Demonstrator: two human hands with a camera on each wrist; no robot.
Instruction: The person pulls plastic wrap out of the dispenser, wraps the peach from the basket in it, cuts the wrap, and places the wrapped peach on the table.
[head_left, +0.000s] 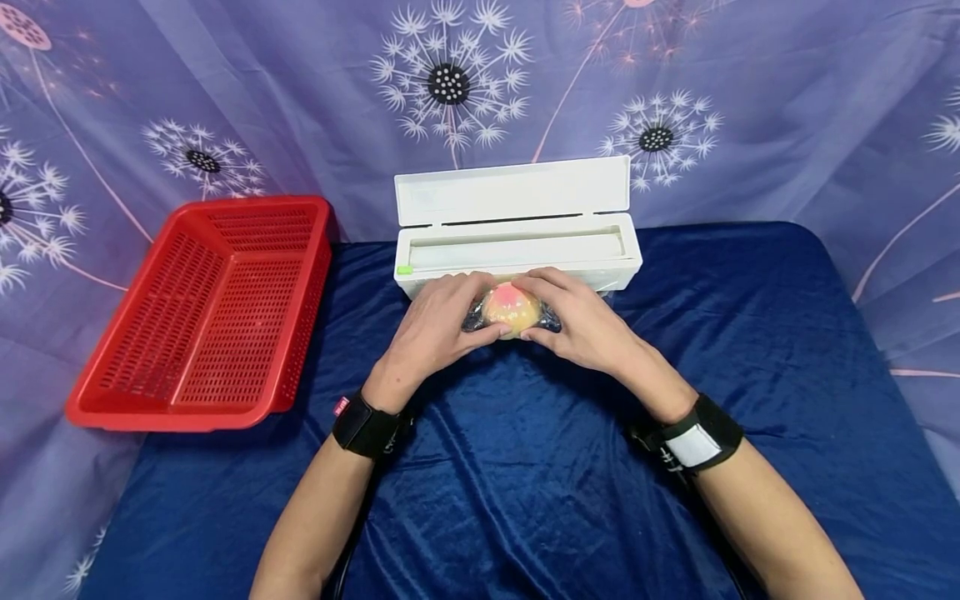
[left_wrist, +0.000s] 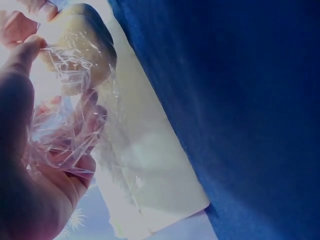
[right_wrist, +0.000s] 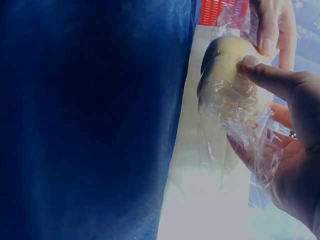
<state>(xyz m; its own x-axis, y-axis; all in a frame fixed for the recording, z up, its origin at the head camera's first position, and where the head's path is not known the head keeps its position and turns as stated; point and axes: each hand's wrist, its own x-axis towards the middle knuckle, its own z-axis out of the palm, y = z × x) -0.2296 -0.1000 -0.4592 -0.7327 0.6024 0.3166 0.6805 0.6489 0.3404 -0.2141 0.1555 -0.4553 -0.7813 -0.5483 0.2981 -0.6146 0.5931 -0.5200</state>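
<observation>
Both hands hold a yellow peach [head_left: 512, 310] with a pink patch, just in front of a white cling film dispenser [head_left: 632, 254]. My left hand [head_left: 435, 321] grips its left side, fingers curled round the far side and thumb at the near side. On the right side my right hand [head_left: 583, 325] grips it the same way. Clear cling film [right_wrist: 260, 145] covers part of the peach and bunches, crumpled, against the palm in each wrist view. The dispenser's lid [head_left: 513, 193] stands raised, and a white roll [head_left: 517, 252] lies inside.
A red perforated plastic basket [head_left: 324, 242] stands at the left. Dark blue cloth [head_left: 480, 492] covers the table. Behind it hangs a purple curtain [head_left: 300, 75] with a dandelion print. A small green slider [head_left: 405, 270] sits at the dispenser's left front edge.
</observation>
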